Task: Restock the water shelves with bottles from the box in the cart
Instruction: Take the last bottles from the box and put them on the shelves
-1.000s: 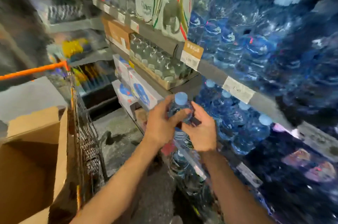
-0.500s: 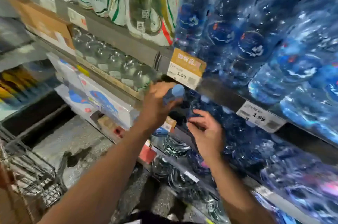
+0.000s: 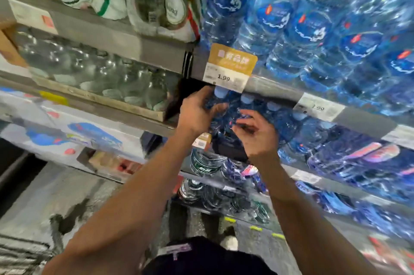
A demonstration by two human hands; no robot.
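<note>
Bottle [image 3: 220, 104] being set on shelf [image 3: 363, 121].
Bottle is being gripped by left hand [image 3: 197, 114], fingers clamped round it; right hand [image 3: 257, 135], at 3 o'clock, fingers loosely curled, nothing held.

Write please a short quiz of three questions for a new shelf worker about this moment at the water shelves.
1. True or false: the left hand grips a bottle with a pale blue cap.
2. Which price shows on the gold tag above the hands? A) 1.99 B) 3.50 C) 0.75
3. Fill in: the right hand has its fingers ____ and holds nothing.

Key: 1 true; 2 A; 3 loosely curled.
</note>
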